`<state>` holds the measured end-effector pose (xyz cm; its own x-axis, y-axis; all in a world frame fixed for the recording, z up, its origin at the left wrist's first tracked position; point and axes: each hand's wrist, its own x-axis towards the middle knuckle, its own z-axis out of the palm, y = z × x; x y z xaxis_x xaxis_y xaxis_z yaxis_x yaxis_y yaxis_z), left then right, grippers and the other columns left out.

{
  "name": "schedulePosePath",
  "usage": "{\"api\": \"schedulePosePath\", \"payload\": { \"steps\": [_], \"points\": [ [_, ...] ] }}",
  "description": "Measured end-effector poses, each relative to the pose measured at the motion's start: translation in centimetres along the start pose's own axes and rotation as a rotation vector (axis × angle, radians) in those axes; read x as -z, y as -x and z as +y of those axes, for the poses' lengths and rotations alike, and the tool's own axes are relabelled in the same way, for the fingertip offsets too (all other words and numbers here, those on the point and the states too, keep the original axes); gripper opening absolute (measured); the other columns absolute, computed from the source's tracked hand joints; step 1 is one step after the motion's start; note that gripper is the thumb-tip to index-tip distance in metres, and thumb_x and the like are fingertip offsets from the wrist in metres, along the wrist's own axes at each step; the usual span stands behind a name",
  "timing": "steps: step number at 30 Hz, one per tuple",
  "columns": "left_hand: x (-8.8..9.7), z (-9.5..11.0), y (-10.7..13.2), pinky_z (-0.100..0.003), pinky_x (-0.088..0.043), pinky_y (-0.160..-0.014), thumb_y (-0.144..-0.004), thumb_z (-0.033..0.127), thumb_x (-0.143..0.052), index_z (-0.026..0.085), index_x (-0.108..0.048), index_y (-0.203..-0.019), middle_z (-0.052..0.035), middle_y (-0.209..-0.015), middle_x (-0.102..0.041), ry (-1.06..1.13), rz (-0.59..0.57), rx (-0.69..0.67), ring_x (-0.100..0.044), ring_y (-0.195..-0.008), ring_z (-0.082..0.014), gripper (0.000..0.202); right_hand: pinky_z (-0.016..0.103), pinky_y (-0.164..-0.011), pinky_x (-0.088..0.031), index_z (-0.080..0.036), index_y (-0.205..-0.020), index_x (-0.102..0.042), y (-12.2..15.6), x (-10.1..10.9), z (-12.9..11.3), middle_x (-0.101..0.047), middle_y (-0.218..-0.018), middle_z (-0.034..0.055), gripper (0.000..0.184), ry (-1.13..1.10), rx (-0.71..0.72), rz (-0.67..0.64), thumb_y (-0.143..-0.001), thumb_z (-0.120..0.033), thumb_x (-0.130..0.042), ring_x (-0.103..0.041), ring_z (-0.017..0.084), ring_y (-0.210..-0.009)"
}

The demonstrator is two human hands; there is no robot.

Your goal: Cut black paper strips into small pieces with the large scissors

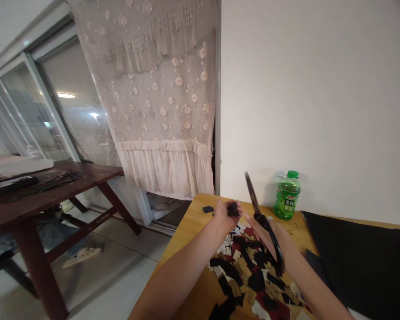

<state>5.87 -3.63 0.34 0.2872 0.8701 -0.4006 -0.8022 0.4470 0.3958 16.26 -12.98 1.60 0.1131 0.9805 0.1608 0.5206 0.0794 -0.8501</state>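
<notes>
My left hand (pixel 226 214) is closed in a pinch on a small black scrap (pixel 233 209), held above a light wooden table (pixel 190 224). My right hand (pixel 276 240) grips black scissors (pixel 257 209) by the handles; the blades are closed and point up and away. Under both hands lies a heap of cut paper pieces (pixel 250 278) in black, dark red, tan and white. One more small black piece (pixel 208 209) lies alone near the table's far left edge.
A green plastic bottle (pixel 287 195) stands by the white wall. A large black sheet (pixel 363 262) covers the table's right side. A dark wooden table (pixel 46 191) stands to the left on the tiled floor, and a lace curtain (pixel 160 102) hangs behind.
</notes>
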Motion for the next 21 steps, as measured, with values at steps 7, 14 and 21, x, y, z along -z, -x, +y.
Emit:
{"api": "schedulePosePath", "payload": {
  "steps": [7,14,21],
  "points": [
    [-0.9,-0.9,2.1,-0.023,-0.034,-0.046,-0.092,0.037,-0.023,0.016,-0.045,-0.072,-0.0048,-0.058,-0.05,-0.083,-0.048,-0.102,-0.045,-0.047,-0.0133,0.037,0.029,-0.052,-0.036,-0.023,-0.059,-0.039,-0.9,-1.5,2.4,-0.04,-0.049,-0.0052,0.036,-0.044,-0.011,0.223,-0.065,-0.055,-0.054,-0.041,0.014,-0.046],
    [-1.0,-1.7,2.8,-0.024,-0.031,-0.045,-0.092,0.036,-0.023,0.017,-0.045,-0.071,-0.0035,-0.058,-0.05,-0.179,-0.141,-0.148,-0.046,-0.046,-0.0148,0.035,0.03,-0.057,-0.038,-0.023,-0.057,-0.04,-1.3,-1.4,2.4,-0.049,-0.056,0.0001,0.039,-0.081,0.029,0.297,-0.062,-0.058,-0.057,-0.047,0.017,-0.054],
    [-1.2,-2.3,3.3,-0.026,-0.038,-0.054,-0.092,0.035,-0.024,0.016,-0.046,-0.066,-0.0047,-0.055,-0.051,-0.15,-0.18,-0.178,-0.048,-0.048,-0.0138,0.039,0.032,-0.054,-0.039,-0.023,-0.051,-0.037,-1.1,-0.9,1.5,-0.044,-0.05,0.0006,0.046,-0.021,0.062,0.303,-0.058,-0.066,-0.051,-0.045,0.018,-0.05]
  ]
}}
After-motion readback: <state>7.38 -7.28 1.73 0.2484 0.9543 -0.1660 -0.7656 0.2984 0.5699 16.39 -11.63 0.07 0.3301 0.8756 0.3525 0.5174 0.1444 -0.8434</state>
